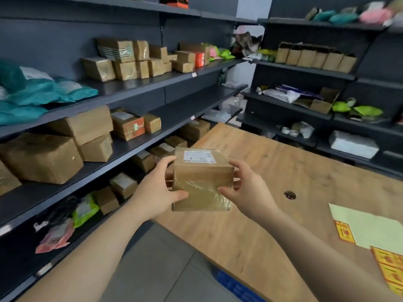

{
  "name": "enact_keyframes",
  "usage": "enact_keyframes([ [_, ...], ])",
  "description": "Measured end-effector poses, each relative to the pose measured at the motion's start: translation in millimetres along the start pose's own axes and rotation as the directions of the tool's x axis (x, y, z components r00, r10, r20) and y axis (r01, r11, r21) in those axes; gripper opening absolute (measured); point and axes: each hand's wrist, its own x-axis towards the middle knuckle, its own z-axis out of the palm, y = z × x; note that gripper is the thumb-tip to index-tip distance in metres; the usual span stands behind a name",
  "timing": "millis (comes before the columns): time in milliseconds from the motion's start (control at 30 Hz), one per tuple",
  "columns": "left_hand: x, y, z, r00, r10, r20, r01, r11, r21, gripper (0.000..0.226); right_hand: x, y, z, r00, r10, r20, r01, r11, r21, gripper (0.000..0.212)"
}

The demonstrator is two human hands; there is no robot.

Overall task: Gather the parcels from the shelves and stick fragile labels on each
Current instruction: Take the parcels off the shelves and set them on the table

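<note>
I hold a small brown cardboard parcel in front of me, over the near left edge of the wooden table. It is taped, with a white shipping label on top. My left hand grips its left side, thumb on the front face. My right hand grips its right side the same way. A sheet of yellow and red fragile labels lies at the table's right edge, partly under a pale backing sheet. More brown parcels fill the dark shelves on the left.
Dark shelving runs along the left and across the back right, holding boxes, teal mailers and green bags. The table has a small round hole. Grey floor lies between the shelves and table; a blue crate shows under the table edge.
</note>
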Motion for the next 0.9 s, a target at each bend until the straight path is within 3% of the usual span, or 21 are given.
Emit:
enact_keyframes([
  [433,220,-33,89,0.959,0.014,0.282,-0.053,0.990,0.133,0.104,147,107,39,0.955,0.278,-0.103,-0.286,0.955,-0.076,0.069],
  [633,295,-65,145,0.961,-0.040,0.274,0.012,0.994,0.105,0.107,204,165,55,0.946,0.310,-0.097,-0.318,0.945,-0.080,0.062],
  [900,353,-92,203,0.985,-0.039,0.167,-0.016,0.949,0.316,0.105,260,229,74,0.954,0.294,-0.067,-0.300,0.942,-0.148,0.046],
])
